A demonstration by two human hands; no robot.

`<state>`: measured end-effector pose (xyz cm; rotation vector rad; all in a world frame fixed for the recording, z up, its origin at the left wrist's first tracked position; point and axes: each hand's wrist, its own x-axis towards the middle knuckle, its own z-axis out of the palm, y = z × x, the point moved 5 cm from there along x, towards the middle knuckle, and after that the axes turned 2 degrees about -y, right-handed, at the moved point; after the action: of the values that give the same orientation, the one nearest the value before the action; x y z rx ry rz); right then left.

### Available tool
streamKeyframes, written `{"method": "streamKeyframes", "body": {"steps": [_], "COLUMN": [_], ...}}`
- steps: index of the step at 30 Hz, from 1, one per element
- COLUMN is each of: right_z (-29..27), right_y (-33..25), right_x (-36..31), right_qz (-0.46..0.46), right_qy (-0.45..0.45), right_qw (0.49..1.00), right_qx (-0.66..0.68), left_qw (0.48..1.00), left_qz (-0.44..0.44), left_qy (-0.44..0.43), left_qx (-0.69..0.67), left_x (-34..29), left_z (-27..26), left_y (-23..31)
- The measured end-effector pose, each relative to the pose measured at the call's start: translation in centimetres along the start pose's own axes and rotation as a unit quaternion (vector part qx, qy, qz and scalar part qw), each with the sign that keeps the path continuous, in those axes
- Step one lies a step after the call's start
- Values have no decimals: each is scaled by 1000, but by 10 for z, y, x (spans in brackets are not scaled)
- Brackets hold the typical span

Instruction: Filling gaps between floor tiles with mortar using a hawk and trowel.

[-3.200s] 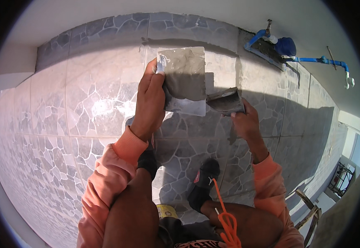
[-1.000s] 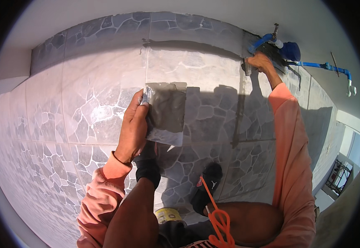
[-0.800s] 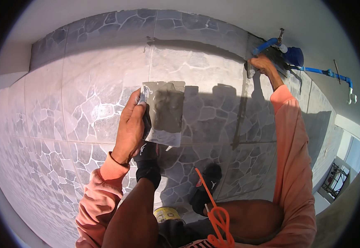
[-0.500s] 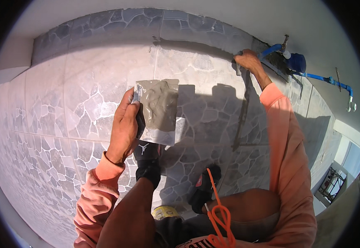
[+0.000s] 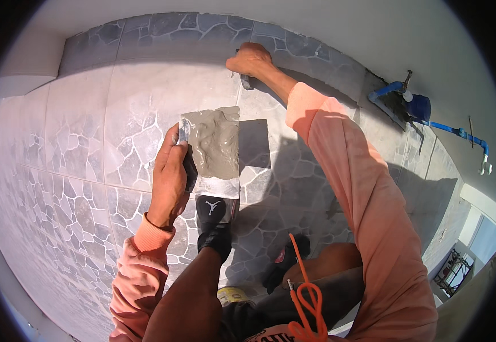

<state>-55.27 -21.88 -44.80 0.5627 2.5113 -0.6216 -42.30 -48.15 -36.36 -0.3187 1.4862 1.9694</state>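
Note:
My left hand (image 5: 170,176) is closed around the handle side of a flat rectangular trowel (image 5: 220,187). Wet grey mortar (image 5: 214,142) is heaped over most of its face, leaving a bare metal strip at the near end. Farther off, my right hand (image 5: 251,58) is wrapped around a small scraper, whose grey blade (image 5: 246,83) sticks out below the fingers. That blade is at a joint of the stone-patterned tiles (image 5: 162,85), close to the row along the wall; its handle is hidden in the fist.
Blue pipes (image 5: 450,126) with a blue fitting run along the wall at the right. Below the trowel is my black shoe (image 5: 214,210), and my other shoe (image 5: 282,262) is to its right. A yellow-and-white container (image 5: 232,294) shows partly beside my leg.
My right hand has swept left with the scraper, from beside the blue pipes to the far middle. The left hand still holds the loaded trowel in nearly the same place. The view has shifted slightly.

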Motion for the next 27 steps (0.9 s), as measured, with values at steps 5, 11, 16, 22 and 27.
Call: {"method": "streamKeyframes", "body": {"steps": [5,11,16,22,27], "right_z": [14,16,-7,-33,-32], "right_y": [23,86,105,71,46], "right_x": [-19,-123,-205,-255,-284], "right_qz": [-5,-69,9,-271,-421], "right_qy": [34,-81,-31,148,222], "right_qw": [937,774,901,909,878], "right_qx": [347,625,432,281,44], "left_qw": [999,994,995,988,983], "left_qz": [37,-4,-25,-45,-65], "left_qy": [9,75,14,-26,-63], "left_qx": [-23,-75,-95,-146,-160], "left_x": [10,26,38,36,32], "left_z": [-28,-36,5,45,61], "left_y": [6,-18,-30,-32,-33]}}
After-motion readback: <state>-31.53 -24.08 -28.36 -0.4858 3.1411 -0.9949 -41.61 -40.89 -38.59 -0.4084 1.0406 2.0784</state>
